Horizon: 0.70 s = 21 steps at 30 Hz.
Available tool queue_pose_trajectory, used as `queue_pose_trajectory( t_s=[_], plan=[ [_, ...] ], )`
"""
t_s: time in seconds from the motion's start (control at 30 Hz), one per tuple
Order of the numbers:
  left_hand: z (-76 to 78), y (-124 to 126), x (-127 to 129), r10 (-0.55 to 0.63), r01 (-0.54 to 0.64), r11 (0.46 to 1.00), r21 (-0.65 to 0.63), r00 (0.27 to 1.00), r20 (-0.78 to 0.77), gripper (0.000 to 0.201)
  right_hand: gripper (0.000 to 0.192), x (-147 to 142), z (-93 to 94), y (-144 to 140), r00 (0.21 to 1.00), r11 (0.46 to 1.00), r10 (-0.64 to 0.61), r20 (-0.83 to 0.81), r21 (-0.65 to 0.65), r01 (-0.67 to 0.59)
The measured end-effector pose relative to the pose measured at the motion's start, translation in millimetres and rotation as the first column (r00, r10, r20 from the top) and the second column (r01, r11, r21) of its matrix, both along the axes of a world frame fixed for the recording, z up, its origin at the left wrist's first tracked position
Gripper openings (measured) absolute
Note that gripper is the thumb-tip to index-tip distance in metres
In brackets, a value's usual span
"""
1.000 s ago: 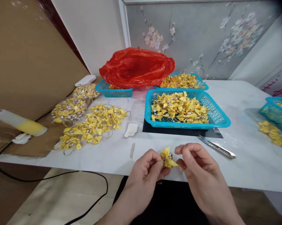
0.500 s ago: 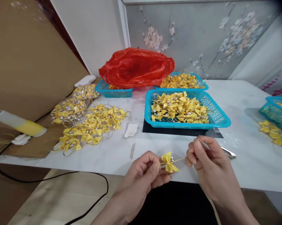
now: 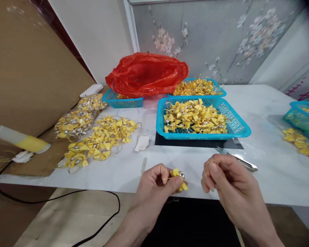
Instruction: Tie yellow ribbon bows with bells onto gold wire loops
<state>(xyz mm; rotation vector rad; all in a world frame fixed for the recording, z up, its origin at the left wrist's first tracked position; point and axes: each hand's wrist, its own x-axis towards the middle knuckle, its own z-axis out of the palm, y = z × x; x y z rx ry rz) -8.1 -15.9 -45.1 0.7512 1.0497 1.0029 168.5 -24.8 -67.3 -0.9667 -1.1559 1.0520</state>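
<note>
Between the thumb and fingers of my left hand (image 3: pixel 153 192) is a small yellow ribbon bow (image 3: pixel 175 172) with a silver bell (image 3: pixel 181 175) on it. My thumb covers part of the bow, and a thin cord sticks out beside it. My right hand (image 3: pixel 227 187) is closed in a pinch, a short way right of the bow and apart from it. Whatever its fingertips hold, if anything, cannot be made out. Just behind the right hand lies a slim metal tool (image 3: pixel 243 163) with a pointed tip.
A blue basket (image 3: pixel 203 135) of yellow bows stands on a black mat (image 3: pixel 185 142), with further blue baskets behind and right. A red plastic bag (image 3: pixel 146 75) covers one. Loose bows (image 3: pixel 108 135), filled clear bags (image 3: pixel 73 123) and a paper scrap (image 3: pixel 142 143) lie left.
The bow has turned and sits deeper in my left hand, with the thumb over it. My right hand has moved slightly down, uncovering more of the metal tool. The view shifted a little.
</note>
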Motion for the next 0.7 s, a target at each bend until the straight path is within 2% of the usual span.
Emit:
queue_pose_trajectory(
  t_s=[0.17,0.27,0.47,0.6,0.7],
  plan=[
    [-1.4,1,1,0.008,-0.001,0.998,0.057,0.993,-0.122,0.041,0.013,4,7.8,-2,0.995,0.999,0.019,0.101,0.027,-0.022],
    [0.4,1,-3,0.006,0.004,0.998,0.064,0.987,-0.159,0.036,0.014,12,12.8,0,0.985,0.999,-0.029,0.172,0.048,0.021],
    [4.7,0,-6,0.07,-0.063,0.997,0.052,0.986,-0.152,0.033,0.004,39,14.0,3,0.988,0.985,-0.116,0.097,0.136,0.103],
    [6.1,0,-5,0.08,-0.071,0.996,0.061,0.983,-0.165,0.035,0.0,53,14.0,3,0.966,0.968,-0.219,0.135,0.154,0.198],
    [6.5,2,-4,0.079,-0.067,0.995,0.071,0.98,-0.183,0.034,0.004,58,12.6,5,0.952,0.958,-0.269,0.145,0.141,0.249]
  ],
)
